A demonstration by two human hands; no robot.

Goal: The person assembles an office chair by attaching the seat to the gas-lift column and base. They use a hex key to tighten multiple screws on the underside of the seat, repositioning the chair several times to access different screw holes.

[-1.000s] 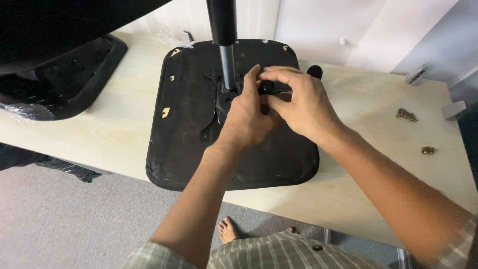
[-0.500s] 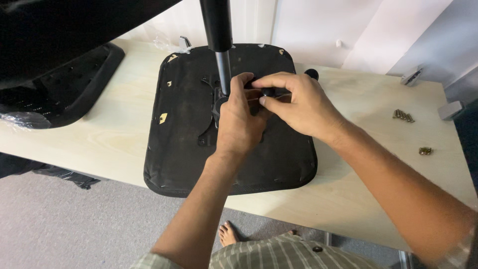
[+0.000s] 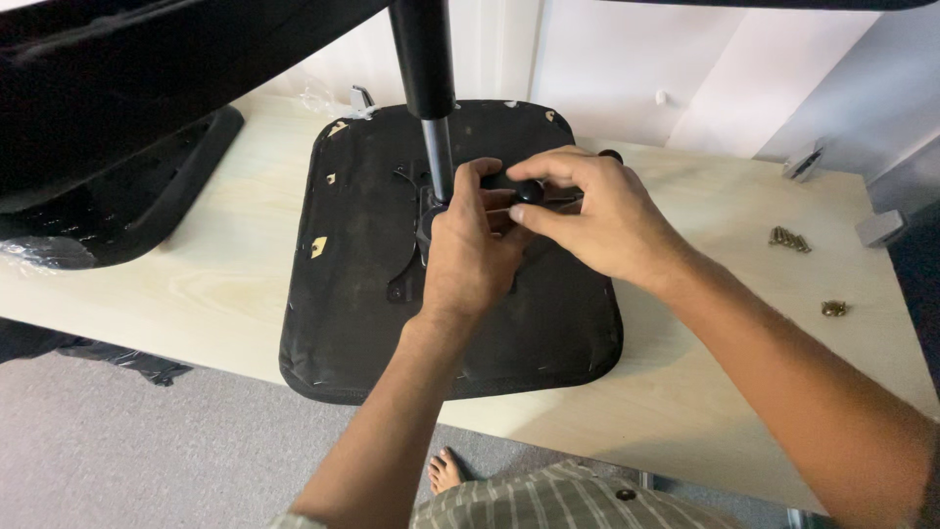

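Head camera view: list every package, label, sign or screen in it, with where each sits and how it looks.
No labels, signs or screens show.
Clear plastic wrapping: crumpled under the black chair part at the table's left edge; the nearest thing to packaging.
Both hands, left hand and right hand, work at the mechanism on the upturned black seat, which bears no sticker that can be seen.

Both arms reach fwd, bare, elbows bent. L hand (image 3: pixel 468 257) is palm down, fingers curled shut, thumb up top. R hand (image 3: pixel 597 216) comes in from the right, just beside the L, touching it. R fingers bent, thumb & fingertips pinched close together near the L thumb.
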